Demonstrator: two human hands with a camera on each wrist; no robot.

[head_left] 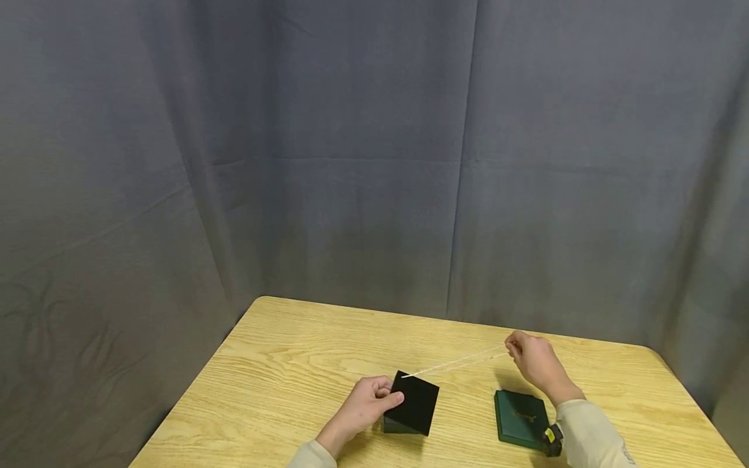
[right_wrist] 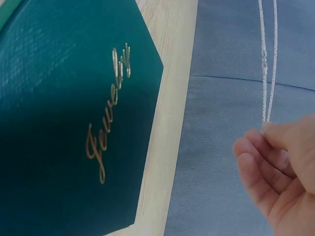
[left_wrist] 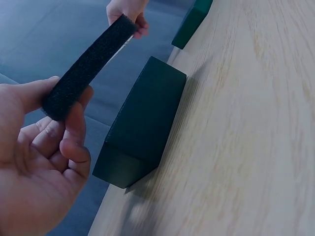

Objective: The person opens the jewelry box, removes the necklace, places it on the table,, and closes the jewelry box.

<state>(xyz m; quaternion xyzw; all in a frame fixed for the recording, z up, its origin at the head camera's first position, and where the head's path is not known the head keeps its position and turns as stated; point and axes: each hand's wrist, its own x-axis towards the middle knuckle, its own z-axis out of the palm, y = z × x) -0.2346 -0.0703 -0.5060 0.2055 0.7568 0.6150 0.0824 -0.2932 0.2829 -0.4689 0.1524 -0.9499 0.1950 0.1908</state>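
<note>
A black square foam pad [head_left: 417, 404] is pinched between the thumb and fingers of my left hand [head_left: 367, 404]. It is held above a dark green box base [left_wrist: 142, 118] on the table. From the pad's far corner a thin silvery chain [head_left: 456, 363] stretches across to my right hand [head_left: 535, 361]. There, thumb and fingertips pinch the chain, seen as two strands in the right wrist view. Below the right hand lies a green box lid [head_left: 521, 419] with gold "Jewelry" lettering [right_wrist: 108, 115]. How the chain meets the pad is too small to tell.
Everything stands on a light wood-grain table [head_left: 281, 383] with rounded far corners. Grey curtains [head_left: 363, 162] hang behind it and along the sides. A dark watch-like band with a yellow mark [head_left: 552, 440] is by the right sleeve.
</note>
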